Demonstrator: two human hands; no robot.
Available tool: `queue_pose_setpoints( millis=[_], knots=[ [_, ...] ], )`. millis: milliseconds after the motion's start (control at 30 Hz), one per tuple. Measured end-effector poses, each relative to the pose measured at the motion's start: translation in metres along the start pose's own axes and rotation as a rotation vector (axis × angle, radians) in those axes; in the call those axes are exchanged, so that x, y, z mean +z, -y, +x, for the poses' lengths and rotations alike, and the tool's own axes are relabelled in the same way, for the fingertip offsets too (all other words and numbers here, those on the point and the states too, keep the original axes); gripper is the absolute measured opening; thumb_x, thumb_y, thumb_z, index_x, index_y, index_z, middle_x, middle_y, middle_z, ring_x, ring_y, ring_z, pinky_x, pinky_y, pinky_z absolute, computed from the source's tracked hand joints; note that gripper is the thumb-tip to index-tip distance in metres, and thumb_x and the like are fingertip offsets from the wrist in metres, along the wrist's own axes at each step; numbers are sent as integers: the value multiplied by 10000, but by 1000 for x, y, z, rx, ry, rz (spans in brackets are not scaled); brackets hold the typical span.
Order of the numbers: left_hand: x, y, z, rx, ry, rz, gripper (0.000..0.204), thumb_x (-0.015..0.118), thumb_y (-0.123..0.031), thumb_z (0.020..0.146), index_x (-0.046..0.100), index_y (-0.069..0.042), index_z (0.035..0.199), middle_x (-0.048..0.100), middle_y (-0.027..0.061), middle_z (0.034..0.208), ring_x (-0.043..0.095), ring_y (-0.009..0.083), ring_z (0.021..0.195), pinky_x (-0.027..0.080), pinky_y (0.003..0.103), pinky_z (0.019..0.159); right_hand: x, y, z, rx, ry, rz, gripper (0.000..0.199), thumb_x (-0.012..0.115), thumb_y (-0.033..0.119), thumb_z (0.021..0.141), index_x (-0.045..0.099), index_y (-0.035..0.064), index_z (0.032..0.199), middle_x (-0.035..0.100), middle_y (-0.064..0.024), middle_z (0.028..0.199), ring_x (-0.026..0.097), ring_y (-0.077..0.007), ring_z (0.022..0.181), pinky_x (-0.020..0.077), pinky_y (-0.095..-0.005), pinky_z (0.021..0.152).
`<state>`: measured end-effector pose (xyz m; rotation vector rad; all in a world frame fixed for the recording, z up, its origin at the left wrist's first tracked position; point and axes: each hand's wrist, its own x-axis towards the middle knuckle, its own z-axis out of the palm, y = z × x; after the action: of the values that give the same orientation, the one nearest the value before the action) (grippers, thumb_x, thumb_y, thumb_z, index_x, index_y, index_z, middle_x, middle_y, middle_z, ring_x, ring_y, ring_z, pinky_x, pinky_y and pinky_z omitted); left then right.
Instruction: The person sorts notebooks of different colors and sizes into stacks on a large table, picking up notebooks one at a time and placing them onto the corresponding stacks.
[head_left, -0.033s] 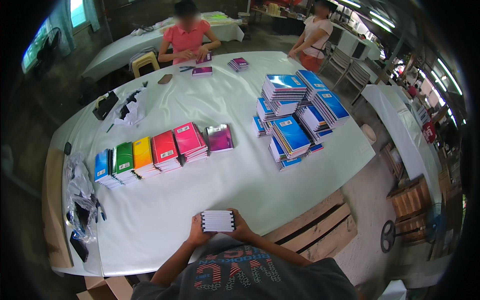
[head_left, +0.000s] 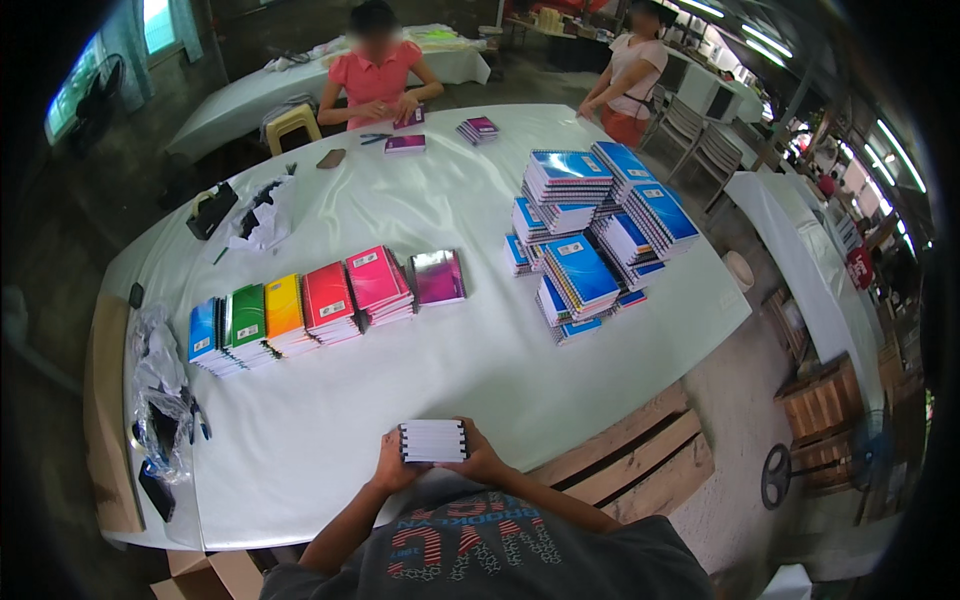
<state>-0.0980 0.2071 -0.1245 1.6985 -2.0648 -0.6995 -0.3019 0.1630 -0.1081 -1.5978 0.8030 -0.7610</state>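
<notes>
A small stack of notebooks [head_left: 433,441], its white page edges facing up, is held between my two hands close to my body, over the near edge of the table. My left hand [head_left: 396,462] grips its left side, and my right hand [head_left: 481,458] grips its right side. Farther off, a row of notebook stacks runs left to right: blue [head_left: 205,328], green [head_left: 246,315], yellow [head_left: 285,307], red [head_left: 330,294], pink [head_left: 378,278] and purple [head_left: 438,277]. Taller piles of blue spiral notebooks [head_left: 582,272] stand to the right.
The white-covered table [head_left: 330,420] bears a tape dispenser [head_left: 210,212] and crumpled plastic [head_left: 160,350] at the left. Across it, a person in pink [head_left: 372,75] handles purple notebooks [head_left: 405,144]; another person [head_left: 632,75] stands at the far right. A wooden pallet [head_left: 630,450] lies beside the near right edge.
</notes>
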Motion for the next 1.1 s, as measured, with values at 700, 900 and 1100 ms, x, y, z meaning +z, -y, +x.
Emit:
queue_pose_setpoints(
  millis=[700,900,1100],
  knots=[
    [-46,-131,96,-258,-43,-1241,744,790,-95,669,383,-3,1285,523,107,1211,502,207,1114,403,361,972,-117,41,25,-46,-309,967,834,775,151,680,295,37,1353,447,-121,1239,467,-227,1142,399,-361,964],
    [-46,-121,76,-53,-96,-1022,657,823,-85,645,433,-13,1169,536,95,1143,513,194,1119,424,356,953,-151,31,12,70,-27,3,788,820,133,636,379,25,1280,492,-142,1215,480,-256,1152,374,-395,983],
    [6,-77,80,92,-103,-748,660,824,-100,645,446,-40,1183,486,119,1203,504,215,1130,406,335,956,-146,-23,-1,22,-51,-269,671,810,156,656,434,78,1207,531,-137,1164,526,-281,1099,420,-382,940]
  ],
)
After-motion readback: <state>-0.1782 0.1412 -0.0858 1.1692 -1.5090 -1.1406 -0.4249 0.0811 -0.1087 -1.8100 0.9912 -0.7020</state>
